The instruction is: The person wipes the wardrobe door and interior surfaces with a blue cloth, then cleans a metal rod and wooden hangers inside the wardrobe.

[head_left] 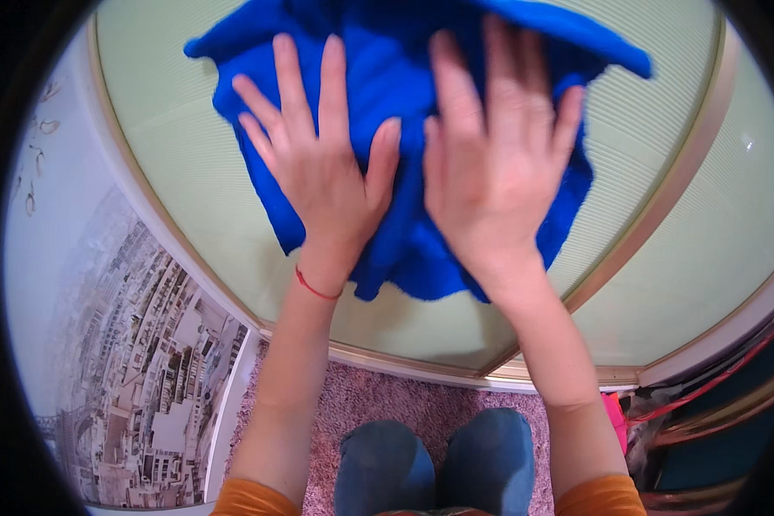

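Cloth (390, 82) under left hand (327, 176), fingers splayed, and right hand (500, 163), blurred, fingers spread; neither visibly grasping. Behind both: panel (181, 129). Work looks under way: cloth spread, edges rumpled; remainder unclear.

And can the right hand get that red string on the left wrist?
Probably yes: the red string is uncovered, and nothing seems to block the right hand over the blue cloth.
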The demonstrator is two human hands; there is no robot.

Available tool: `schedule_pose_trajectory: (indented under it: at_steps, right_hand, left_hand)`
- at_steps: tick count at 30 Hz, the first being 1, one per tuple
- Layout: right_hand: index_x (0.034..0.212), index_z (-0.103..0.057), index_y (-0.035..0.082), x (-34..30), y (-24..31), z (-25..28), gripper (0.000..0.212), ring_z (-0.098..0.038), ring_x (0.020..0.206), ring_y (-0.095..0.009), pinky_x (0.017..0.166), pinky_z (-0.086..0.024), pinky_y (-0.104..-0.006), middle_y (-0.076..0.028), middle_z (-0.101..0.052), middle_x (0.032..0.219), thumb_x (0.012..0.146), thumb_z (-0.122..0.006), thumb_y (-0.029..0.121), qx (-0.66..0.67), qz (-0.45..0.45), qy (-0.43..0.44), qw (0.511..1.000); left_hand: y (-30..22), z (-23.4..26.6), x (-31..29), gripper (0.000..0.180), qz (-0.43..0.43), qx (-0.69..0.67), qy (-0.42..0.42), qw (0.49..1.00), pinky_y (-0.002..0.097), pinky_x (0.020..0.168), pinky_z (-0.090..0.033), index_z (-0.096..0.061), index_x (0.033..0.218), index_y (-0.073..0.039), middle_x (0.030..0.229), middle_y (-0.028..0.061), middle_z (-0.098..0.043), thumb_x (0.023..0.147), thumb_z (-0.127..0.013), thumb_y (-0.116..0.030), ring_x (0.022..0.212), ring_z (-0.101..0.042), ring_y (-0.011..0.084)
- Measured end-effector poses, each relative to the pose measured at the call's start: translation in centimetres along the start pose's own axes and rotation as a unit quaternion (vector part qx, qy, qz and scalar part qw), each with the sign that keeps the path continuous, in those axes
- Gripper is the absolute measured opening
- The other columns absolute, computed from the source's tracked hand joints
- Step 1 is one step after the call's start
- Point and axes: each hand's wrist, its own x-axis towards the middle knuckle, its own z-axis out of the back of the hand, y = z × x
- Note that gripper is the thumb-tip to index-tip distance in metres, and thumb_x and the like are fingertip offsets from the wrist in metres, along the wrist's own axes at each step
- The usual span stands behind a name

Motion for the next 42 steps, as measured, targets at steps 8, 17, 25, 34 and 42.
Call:
schedule_pose_trajectory:
  at_steps: [8, 17, 25, 34, 42]
  right_hand:
    - [0.101, -0.065, 0.005, -17.9, 6.4, 2.6, 0.036, -0.063, 0.089, -0.034, 0.062, -0.055, -0.0387, -0.013, -0.063, 0.090, 0.089, -0.061, 0.039, 0.281, -0.243, 0.300, 0.879]
    - [0.098, -0.068, 0.006, -23.5, 2.9, 4.9, 0.025, -0.061, 0.074, -0.028, 0.062, -0.051, -0.0379, -0.010, -0.063, 0.084, 0.073, -0.066, 0.010, 0.276, -0.023, 0.302, 0.912]
    - [0.096, -0.068, 0.005, -8.9, -3.6, 4.1, 0.022, -0.060, 0.072, -0.030, 0.061, -0.050, -0.0383, -0.012, -0.063, 0.085, 0.076, -0.064, 0.013, 0.247, -0.012, 0.346, 0.905]
    - [0.091, -0.067, 0.006, 7.3, -7.6, 4.3, 0.018, -0.058, 0.071, -0.031, 0.060, -0.046, -0.0408, -0.013, -0.061, 0.084, 0.076, -0.063, 0.014, 0.202, 0.015, 0.292, 0.935]
    - [0.090, -0.067, 0.005, 21.5, -11.4, 5.4, 0.018, -0.057, 0.071, -0.033, 0.061, -0.043, -0.0433, -0.015, -0.061, 0.085, 0.076, -0.063, 0.016, 0.157, 0.029, 0.248, 0.956]
  left_hand:
    - [3.7, 0.6, -26.6, 0.055, 0.122, -0.039, 0.192, 0.973, 0.0678, 0.109, -0.006, -0.051, 0.132, -0.014, 0.147, 0.0203, -0.032, 0.087, -0.050, -0.045, 0.134, -0.021, 0.0542]
    - [0.9, 1.4, -38.8, 0.040, 0.135, -0.103, 0.451, 0.876, 0.0674, 0.097, -0.023, -0.066, 0.108, -0.027, 0.116, 0.0078, -0.061, 0.076, -0.061, -0.049, 0.120, -0.045, 0.0397]
    - [-6.6, 0.2, -28.1, 0.036, 0.119, -0.208, 0.445, 0.863, 0.0614, 0.093, -0.029, -0.067, 0.106, -0.024, 0.113, 0.0069, -0.062, 0.078, -0.062, -0.045, 0.111, -0.050, 0.0365]
    - [-7.1, 0.1, -5.3, 0.031, 0.098, -0.247, 0.351, 0.898, 0.0546, 0.088, -0.037, -0.068, 0.103, -0.021, 0.109, 0.0059, -0.063, 0.079, -0.063, -0.040, 0.102, -0.056, 0.0329]
    - [-5.9, 0.9, 18.5, 0.027, 0.085, -0.194, 0.236, 0.948, 0.0485, 0.084, -0.044, -0.069, 0.101, -0.019, 0.105, 0.0050, -0.064, 0.081, -0.063, -0.036, 0.094, -0.061, 0.0297]
